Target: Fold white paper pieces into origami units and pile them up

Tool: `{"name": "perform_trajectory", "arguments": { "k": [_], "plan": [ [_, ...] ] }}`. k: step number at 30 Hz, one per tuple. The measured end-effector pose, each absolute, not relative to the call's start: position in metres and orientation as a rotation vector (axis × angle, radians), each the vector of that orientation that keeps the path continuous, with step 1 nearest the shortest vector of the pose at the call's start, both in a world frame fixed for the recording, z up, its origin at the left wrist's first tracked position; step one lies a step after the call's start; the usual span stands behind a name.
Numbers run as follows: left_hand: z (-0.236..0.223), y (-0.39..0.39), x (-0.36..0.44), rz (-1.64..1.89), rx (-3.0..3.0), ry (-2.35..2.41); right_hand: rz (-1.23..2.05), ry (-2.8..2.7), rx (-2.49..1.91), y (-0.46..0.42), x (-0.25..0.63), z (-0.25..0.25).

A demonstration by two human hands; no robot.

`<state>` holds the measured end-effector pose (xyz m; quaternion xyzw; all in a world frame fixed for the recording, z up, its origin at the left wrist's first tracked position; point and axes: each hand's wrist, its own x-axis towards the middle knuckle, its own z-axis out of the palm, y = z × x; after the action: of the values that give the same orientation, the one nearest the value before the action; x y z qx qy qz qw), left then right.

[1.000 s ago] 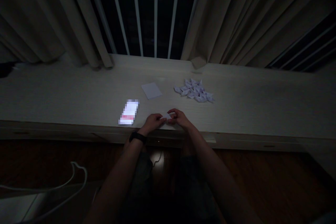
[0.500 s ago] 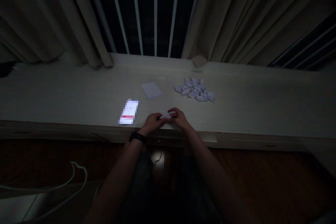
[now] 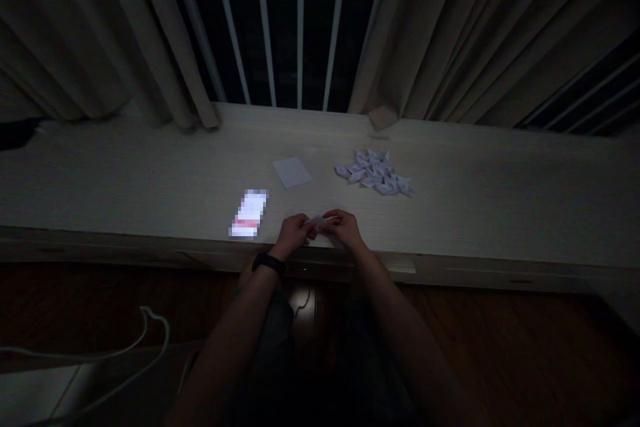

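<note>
Between my two hands, just above the front edge of the white counter (image 3: 470,213), is a small piece of folded white paper (image 3: 317,221). The fingers of my left hand (image 3: 294,232) pinch its left side. My right hand (image 3: 344,228) grips it from the right, thumb and fingers closed together. Its exact folds are too dim to make out. Beyond my right hand lies a cluster of several folded paper pieces (image 3: 375,172). A flat square stack of paper (image 3: 292,172) rests farther back, ahead of my left hand.
A lit phone (image 3: 249,213), its screen blurred, lies left of my hands. Curtains (image 3: 430,33) hang on both sides of a barred window (image 3: 280,27) behind the counter. A pale cable (image 3: 163,330) loops at the lower left, above the dark wooden floor (image 3: 480,333).
My right fingers have come down from their raised pose and pinch the paper. The paper now stands more upright between my hands. The whole view has shifted slightly.
</note>
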<state>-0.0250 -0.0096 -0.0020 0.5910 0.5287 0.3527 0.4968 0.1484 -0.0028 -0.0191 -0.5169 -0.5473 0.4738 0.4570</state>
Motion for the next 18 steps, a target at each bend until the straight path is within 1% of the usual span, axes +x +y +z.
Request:
{"name": "perform_trajectory", "arguments": {
  "k": [6,12,18],
  "plan": [
    [0.003,-0.006,-0.029,0.899,1.263,1.237,1.172,-1.256,-1.283,-0.001,0.154,-0.024],
    [0.002,-0.006,-0.034,0.949,1.261,1.214,1.291,-1.22,-1.238,-0.001,0.155,-0.027],
    [0.002,-0.008,-0.032,0.941,1.36,1.263,1.244,-1.324,-1.26,-0.001,0.156,-0.029]
  ]
}}
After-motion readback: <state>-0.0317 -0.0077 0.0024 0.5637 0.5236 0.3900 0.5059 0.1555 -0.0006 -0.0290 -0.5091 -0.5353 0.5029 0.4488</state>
